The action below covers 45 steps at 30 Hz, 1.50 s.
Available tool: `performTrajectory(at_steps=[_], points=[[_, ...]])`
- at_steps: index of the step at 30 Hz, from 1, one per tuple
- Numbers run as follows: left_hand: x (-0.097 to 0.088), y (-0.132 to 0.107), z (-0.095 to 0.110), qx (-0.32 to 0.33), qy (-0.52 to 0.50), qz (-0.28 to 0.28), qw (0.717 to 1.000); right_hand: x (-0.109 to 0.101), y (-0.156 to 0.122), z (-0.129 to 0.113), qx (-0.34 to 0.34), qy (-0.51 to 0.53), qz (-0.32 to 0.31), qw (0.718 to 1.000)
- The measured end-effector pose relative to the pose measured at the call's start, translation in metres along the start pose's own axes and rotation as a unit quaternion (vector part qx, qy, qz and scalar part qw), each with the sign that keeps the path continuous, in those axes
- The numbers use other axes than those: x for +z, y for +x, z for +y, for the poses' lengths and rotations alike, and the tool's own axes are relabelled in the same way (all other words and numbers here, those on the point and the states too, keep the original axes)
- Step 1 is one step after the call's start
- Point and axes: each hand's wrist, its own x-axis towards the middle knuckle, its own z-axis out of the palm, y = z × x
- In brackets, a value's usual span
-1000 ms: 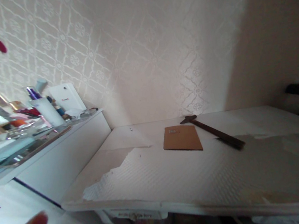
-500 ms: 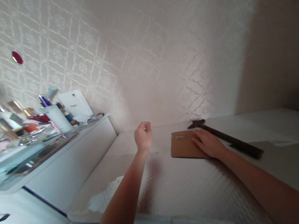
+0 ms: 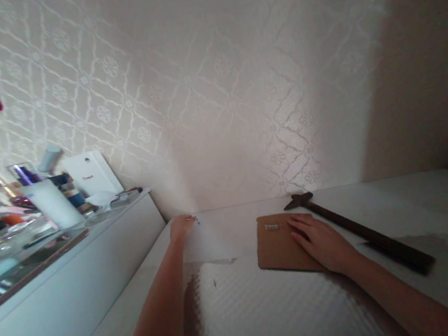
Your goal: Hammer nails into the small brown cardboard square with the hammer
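Note:
My left hand point(image 3: 182, 228) is over the back left of the table, its fingers pinched together. Small dark specks show at the fingertips, too tiny to name. My right hand point(image 3: 321, 242) lies with fingers spread on a brown piece of cardboard point(image 3: 277, 252), pressing on its right side. Near the cardboard's top edge is a short row of small silvery bits point(image 3: 272, 227), with dark dots beside it. Just behind and to the right of this hand rests a hammer point(image 3: 366, 234), its dark head toward the wall and its handle running toward the front right.
A quilted white mat point(image 3: 248, 309) covers the front of the white table. At left stands a white cabinet point(image 3: 110, 245), crowded with bottles, a white cup point(image 3: 54, 206) and a white box point(image 3: 94, 175). A patterned wall point(image 3: 213, 91) closes off the back.
My left hand has moved left and away toward the wall. My right hand stays on the cardboard. The view has shifted, so the table and hammer appear lower.

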Motion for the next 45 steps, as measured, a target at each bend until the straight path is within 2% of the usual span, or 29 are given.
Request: performTrajectory(at_steps=[3, 9, 16, 21, 25, 29, 34, 36, 38, 42, 45], points=[[0.007, 0.004, 0.009, -0.033, 0.010, -0.026, 0.999, -0.001, -0.001, -0.002, 0.002, -0.003, -0.001, 1.000], [0.010, 0.003, 0.024, -0.085, 0.018, -0.037, 0.996, -0.006, -0.001, -0.008, 0.016, -0.004, 0.001, 1.000], [0.008, -0.002, 0.036, -0.065, 0.002, -0.012, 0.998, -0.007, -0.001, -0.010, 0.019, -0.010, -0.008, 1.000], [0.008, -0.015, 0.067, -0.017, -0.027, 0.018, 0.999, -0.009, 0.001, -0.012, 0.025, -0.011, -0.017, 0.999], [0.005, -0.039, 0.109, 0.059, -0.073, 0.030, 0.995, -0.011, 0.002, -0.012, 0.024, -0.005, -0.027, 0.999], [0.004, -0.081, 0.152, 0.143, -0.174, 0.019, 0.974, -0.011, 0.003, -0.011, 0.020, 0.003, -0.030, 0.999], [0.013, -0.145, 0.187, 0.153, -0.329, -0.038, 0.931, -0.012, 0.006, -0.009, 0.017, 0.011, -0.045, 0.999], [0.018, -0.166, 0.192, 0.151, -0.392, -0.044, 0.906, -0.011, 0.007, -0.008, 0.012, 0.013, -0.051, 0.999], [0.022, -0.180, 0.189, 0.149, -0.419, -0.023, 0.895, -0.010, 0.008, -0.006, 0.006, 0.015, -0.059, 0.998], [0.025, -0.187, 0.170, 0.137, -0.366, 0.025, 0.920, -0.009, 0.009, -0.004, 0.000, 0.024, -0.062, 0.998], [0.024, -0.180, 0.159, 0.144, -0.322, 0.023, 0.935, -0.011, 0.009, -0.005, 0.000, 0.029, -0.059, 0.998]])
